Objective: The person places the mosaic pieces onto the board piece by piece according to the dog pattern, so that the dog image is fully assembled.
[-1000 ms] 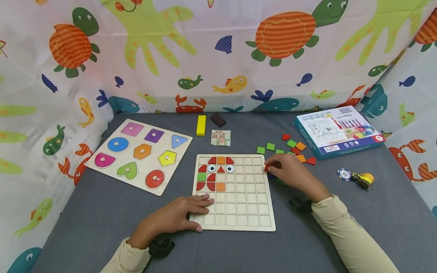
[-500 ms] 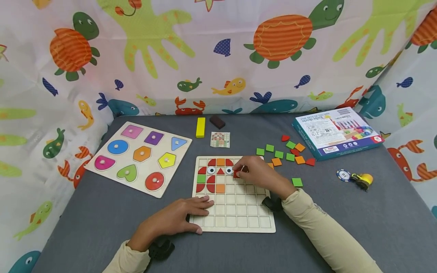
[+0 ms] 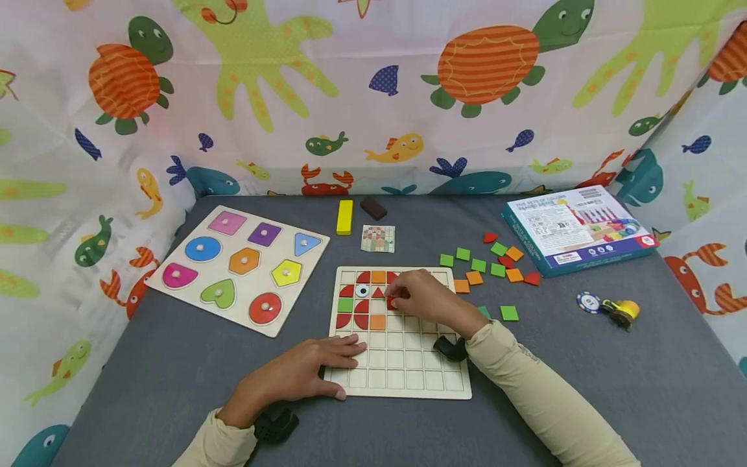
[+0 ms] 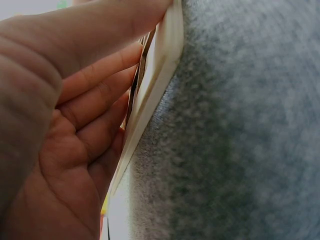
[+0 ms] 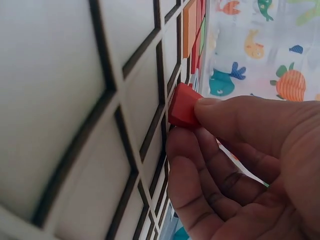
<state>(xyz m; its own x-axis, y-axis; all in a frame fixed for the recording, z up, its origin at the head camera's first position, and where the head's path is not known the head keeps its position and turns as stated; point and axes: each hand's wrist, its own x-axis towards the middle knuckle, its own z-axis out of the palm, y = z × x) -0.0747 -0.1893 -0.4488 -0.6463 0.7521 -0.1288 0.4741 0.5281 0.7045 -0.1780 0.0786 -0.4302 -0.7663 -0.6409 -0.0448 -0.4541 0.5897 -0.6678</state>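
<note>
A wooden grid board [image 3: 408, 363] lies on the grey table, with red, orange and green tiles and an eye tile [image 3: 362, 290] filling its upper left cells. My right hand [image 3: 417, 297] pinches a small red tile [image 3: 391, 301] just over the board beside those tiles; the right wrist view shows the red tile [image 5: 183, 106] between thumb and fingers, close against the grid board [image 5: 75, 115]. My left hand [image 3: 315, 370] lies flat on the board's lower left corner, fingers straight. In the left wrist view the fingers [image 4: 95, 85] press on the board's edge [image 4: 152, 95].
Loose green, orange and red tiles [image 3: 496, 266] lie right of the board. A shape-peg puzzle [image 3: 239, 266] sits at left. A blue box [image 3: 578, 227], a poker chip [image 3: 588, 301] and a small yellow toy [image 3: 621, 308] are at right. A yellow block [image 3: 344, 216], dark block [image 3: 373, 207] and pattern card [image 3: 377, 238] lie behind.
My right hand carried the red tile from the loose pile leftward over the board to the placed tiles. The left hand stayed put.
</note>
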